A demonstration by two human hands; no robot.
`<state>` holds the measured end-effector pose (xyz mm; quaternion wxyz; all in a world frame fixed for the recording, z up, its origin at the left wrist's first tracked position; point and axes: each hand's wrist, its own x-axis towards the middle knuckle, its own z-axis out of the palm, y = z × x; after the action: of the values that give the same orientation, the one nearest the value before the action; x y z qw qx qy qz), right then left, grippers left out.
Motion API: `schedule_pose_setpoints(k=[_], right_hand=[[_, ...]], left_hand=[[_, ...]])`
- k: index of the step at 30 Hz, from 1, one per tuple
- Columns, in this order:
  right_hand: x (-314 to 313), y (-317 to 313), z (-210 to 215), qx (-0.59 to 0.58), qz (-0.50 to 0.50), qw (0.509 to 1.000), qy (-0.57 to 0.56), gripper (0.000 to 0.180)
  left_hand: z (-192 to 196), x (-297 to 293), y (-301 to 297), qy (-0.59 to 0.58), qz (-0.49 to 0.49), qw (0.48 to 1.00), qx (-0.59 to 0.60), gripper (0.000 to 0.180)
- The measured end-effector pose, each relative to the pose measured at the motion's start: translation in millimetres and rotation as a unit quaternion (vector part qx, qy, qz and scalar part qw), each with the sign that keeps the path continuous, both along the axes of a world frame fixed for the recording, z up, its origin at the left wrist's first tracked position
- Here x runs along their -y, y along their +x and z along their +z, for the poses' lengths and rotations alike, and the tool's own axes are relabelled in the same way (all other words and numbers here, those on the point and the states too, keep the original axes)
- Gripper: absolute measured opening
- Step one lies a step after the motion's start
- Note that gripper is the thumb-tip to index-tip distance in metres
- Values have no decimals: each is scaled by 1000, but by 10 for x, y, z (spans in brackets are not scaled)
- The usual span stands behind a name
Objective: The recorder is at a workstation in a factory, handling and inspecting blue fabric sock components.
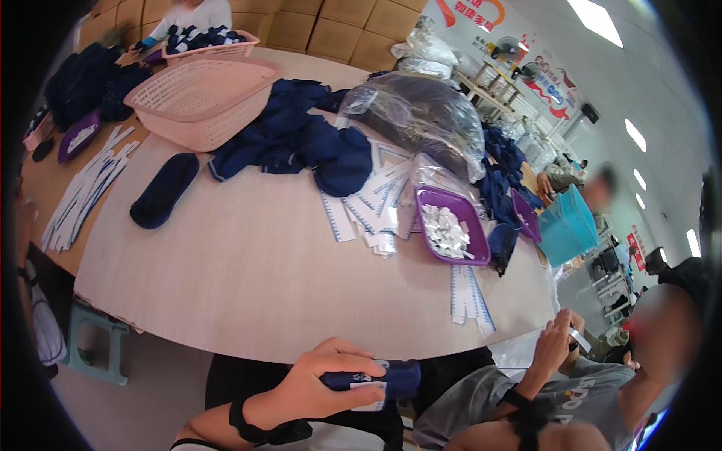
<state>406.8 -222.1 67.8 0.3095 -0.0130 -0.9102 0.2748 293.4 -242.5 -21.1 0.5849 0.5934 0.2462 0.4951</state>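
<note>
My left hand (pixel 308 385) reaches in from the lower left, a black strap at its wrist. Its fingers and thumb are closed around a navy slipper sock (pixel 404 378) with a white printed paper band, held in front of the table's near edge. At the lower edge, what looks like my right hand (pixel 475 437) is partly cut off beside another black strap. Its fingers are hidden. A similar navy slipper sock (pixel 165 189) lies flat on the table (pixel 248 278) at the left.
A pink basket (pixel 184 124) stands beside piled navy socks (pixel 301 143) and a large plastic bag (pixel 421 113). White paper bands (pixel 368 207) lie near a purple tray (pixel 451 259) of small white pieces. At right, a co-worker's hands (pixel 555 344) are raised. A stool (pixel 98 342) stands left.
</note>
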Motion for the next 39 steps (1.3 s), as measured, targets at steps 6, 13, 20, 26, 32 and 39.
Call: schedule_pose_setpoints(k=[6, 13, 20, 26, 32, 39], right_hand=[[259, 960, -124, -86, -179, 976, -89, 21], [147, 455, -503, -46, -248, 966, -49, 33], [75, 455, -575, -36, -235, 969, -67, 31], [134, 494, -732, -80, -249, 961, -88, 30], [132, 516, -840, -107, -248, 959, -85, 28], [95, 518, -891, -115, -258, 956, -73, 25]], left_hand=[[-42, 97, -144, -15, 74, 997, 19, 29], [-61, 17, -123, 36, 90, 995, 0, 30], [-73, -40, -176, 9, 81, 996, 29, 30], [-78, -58, -118, 2, 56, 998, 14, 33], [-118, -32, -59, -6, 67, 998, -4, 36], [-135, -50, -70, -9, 63, 998, -8, 36]])
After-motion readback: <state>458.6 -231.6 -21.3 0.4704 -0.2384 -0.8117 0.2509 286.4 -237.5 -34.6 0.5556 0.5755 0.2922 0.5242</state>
